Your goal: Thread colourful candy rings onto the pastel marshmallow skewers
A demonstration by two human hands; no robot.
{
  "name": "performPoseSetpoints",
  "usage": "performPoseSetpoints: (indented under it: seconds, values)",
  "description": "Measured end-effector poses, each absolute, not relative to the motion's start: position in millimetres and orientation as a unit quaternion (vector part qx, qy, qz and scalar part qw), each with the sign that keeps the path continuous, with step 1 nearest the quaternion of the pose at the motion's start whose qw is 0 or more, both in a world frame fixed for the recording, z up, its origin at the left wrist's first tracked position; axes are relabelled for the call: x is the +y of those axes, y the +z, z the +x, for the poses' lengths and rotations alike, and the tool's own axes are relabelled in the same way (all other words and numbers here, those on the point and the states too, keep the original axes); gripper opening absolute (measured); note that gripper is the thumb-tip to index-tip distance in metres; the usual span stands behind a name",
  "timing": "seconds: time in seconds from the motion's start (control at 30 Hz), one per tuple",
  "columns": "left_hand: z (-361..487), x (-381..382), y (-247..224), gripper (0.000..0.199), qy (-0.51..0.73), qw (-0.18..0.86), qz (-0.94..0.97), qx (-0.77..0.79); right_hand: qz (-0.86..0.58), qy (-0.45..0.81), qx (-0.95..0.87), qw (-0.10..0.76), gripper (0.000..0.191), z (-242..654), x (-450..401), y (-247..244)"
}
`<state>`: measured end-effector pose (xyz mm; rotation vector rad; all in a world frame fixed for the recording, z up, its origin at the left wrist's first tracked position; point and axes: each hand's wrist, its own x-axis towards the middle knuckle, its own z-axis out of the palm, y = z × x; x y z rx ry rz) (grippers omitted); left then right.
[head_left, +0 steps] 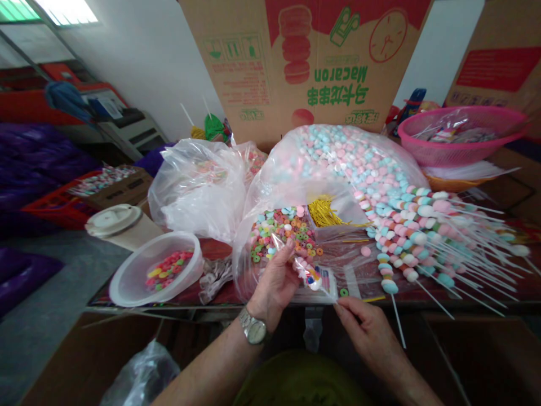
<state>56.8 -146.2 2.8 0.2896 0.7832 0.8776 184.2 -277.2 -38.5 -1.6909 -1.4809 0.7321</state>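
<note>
A small clear wrapper with a candy skewer inside slants down to the right over the table's front edge. My left hand, with a metal watch on its wrist, grips the upper left part of this wrapper. The fingers of my right hand are pinched at the wrapper's lower right end. Behind them, colourful candy rings lie on a big plastic bag beside a tray of yellow twist ties. Many marshmallow skewers are heaped at the right.
A plastic bowl of red and yellow candy stands at the left, near a lidded container. A large bag of marshmallows lies before the Macaron carton. The pink basket is at the back right.
</note>
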Motion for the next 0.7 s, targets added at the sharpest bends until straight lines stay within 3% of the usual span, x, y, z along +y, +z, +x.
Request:
performPoseSetpoints:
  seconds: [0.23,0.37,0.47,0.7]
  values:
    - [49.7,-132.6,8.9,0.033,0.423,0.808,0.119,0.393,-0.657,-0.109,-0.677,0.314,0.026,191.2,-283.8,-45.3]
    - [55.7,-139.7,3.1,0.033,0.401,0.806,0.123,0.417,-0.646,-0.162,-0.684,0.297,0.026,182.5,-283.3,-45.5]
    - [59.3,-144.3,-1.4,0.034,0.391,0.8,0.145,0.432,-0.637,-0.053,-0.686,0.347,0.028,179.2,-283.1,-41.6]
    - [46.4,-143.8,-3.2,0.035,0.364,0.852,0.242,0.288,-0.6,0.536,-0.429,0.412,0.035,191.9,-285.7,-29.1]
